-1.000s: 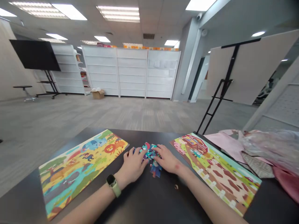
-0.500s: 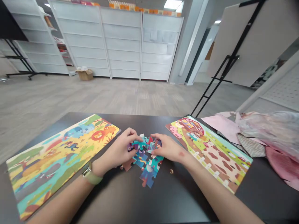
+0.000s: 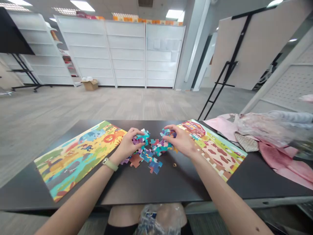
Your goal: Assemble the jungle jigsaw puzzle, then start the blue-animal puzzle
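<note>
My left hand (image 3: 128,142) is closed around several puzzle pieces (image 3: 146,134), mostly teal, at the left of a loose heap. Opposite it, my right hand (image 3: 180,138) grips more puzzle pieces (image 3: 166,132) between thumb and fingers, slightly above the pile. Between and below both hands lie scattered jigsaw pieces (image 3: 147,155) in blue, teal and purple. A brownish piece (image 3: 136,160) rests near my left hand, and a blue-and-red piece (image 3: 155,165) lies closest to me. My palms and fingers partly hide the held pieces.
A savanna-animal puzzle (image 3: 80,155) lies on the black table (image 3: 146,189) at left, a farm puzzle (image 3: 217,151) at right. A small tan bit (image 3: 174,165) sits near the pieces. Pink fabric and clear plastic (image 3: 261,130) cover the right side. Crumpled clear plastic (image 3: 156,222) rests on my lap.
My hands have moved apart, each with pieces, opening a gap over the heap. The camera view has shifted, so the table's front edge and my lap now show.
</note>
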{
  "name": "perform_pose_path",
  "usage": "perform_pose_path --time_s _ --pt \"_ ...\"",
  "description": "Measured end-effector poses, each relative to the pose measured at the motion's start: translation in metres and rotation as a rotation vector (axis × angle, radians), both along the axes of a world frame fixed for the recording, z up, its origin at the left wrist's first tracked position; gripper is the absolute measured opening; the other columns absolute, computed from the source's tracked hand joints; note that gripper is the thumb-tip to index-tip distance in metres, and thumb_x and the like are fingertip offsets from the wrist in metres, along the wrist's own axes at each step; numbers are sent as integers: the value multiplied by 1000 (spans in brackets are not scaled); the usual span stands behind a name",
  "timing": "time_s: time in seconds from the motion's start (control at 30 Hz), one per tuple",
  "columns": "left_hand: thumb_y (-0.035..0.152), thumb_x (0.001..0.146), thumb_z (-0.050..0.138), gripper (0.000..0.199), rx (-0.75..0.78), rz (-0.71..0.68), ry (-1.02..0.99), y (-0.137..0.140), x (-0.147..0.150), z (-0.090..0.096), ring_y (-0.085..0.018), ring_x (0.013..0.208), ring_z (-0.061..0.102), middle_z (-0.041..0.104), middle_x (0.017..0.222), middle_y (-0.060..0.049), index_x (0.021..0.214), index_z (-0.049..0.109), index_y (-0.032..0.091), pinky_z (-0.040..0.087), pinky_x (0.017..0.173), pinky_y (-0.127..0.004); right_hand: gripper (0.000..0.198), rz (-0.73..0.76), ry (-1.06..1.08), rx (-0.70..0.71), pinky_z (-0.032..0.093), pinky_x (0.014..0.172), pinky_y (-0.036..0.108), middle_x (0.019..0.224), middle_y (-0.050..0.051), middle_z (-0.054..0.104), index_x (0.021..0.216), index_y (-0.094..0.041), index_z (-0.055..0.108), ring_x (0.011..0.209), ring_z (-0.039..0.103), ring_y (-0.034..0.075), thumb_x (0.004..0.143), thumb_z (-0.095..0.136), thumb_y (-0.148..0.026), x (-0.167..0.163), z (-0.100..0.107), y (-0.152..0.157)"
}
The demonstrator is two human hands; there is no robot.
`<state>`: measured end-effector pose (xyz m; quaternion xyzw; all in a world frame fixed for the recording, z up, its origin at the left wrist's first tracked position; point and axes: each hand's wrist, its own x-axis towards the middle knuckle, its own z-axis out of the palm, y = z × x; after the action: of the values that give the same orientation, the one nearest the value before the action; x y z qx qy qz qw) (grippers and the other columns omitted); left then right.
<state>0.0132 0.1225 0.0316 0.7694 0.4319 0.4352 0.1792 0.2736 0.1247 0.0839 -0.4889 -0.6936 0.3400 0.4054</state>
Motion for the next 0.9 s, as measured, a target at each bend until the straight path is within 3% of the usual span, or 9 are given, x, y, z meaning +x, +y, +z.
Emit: perform_pose_path --time_s 0.1,0.27,0.4,0.53,0.6,0.67,0.73,0.83,0.9 --pt "15 80 74 32 11 7 -5 1 -3 -3 -21 102 59 54 107 -3 109 63 22 47 94 -36 39 -186 244 132 55 70 29 95 2 68 113 -23 62 77 65 17 78 74 -35 -8 -4 -69" --pt "13 79 72 32 21 21 16 -6 -3 -1 -21 103 59 55 108 -3 108 63 22 48 94 -35 37 -371 490 0 59 59 26 86 2 69 110 -22 62 64 67 16 80 75 -40 -28 -70 -178" --pt "12 76 72 30 17 -3 76 -7 -2 -4 -21 102 60 54 107 -4 104 66 21 48 96 -36 41 -539 527 22 59 63 26 94 5 69 105 -20 63 66 68 16 77 77 -47 -37 -106 -201" --pt "20 65 83 36 37 -1 143 -13 -4 8 -29 112 57 54 119 -8 99 70 21 45 101 -45 47 -572 491 76 57 61 25 94 6 70 98 -19 66 69 67 17 72 80 -55 -39 -110 -201" --pt "24 68 82 32 71 25 148 -34 -1 25 -33 120 52 55 125 -10 97 71 21 39 106 -50 47 -584 520 60 56 58 25 86 4 71 98 -19 65 65 66 17 72 80 -56 -38 -107 -203" --pt "24 80 73 15 104 6 111 -72 8 41 -28 117 54 59 119 -8 94 70 22 40 105 -44 45 -605 571 38 56 58 25 82 2 71 101 -20 64 62 66 17 73 80 -52 -34 -105 -205" --pt "21 86 66 2 41 -168 50 -119 25 44 -18 94 63 64 101 -3 87 65 22 49 82 -26 43 -622 621 22 56 60 26 84 2 72 105 -21 62 65 68 18 77 79 -49 -29 -103 -207" --pt "20 94 63 8 -27 -434 324 -182 52 14 -11 73 66 71 94 4 97 65 27 47 66 -18 42 -586 662 -14 56 59 27 85 2 73 111 -22 61 65 69 18 81 76 -47 -22 -100 -207" --pt "27 95 64 12 -13 -300 470 -208 61 -21 -12 63 66 73 91 4 107 64 29 42 54 -20 41 -546 666 -30 55 57 26 84 2 73 113 -22 60 64 68 18 83 73 -47 -22 -97 -207"
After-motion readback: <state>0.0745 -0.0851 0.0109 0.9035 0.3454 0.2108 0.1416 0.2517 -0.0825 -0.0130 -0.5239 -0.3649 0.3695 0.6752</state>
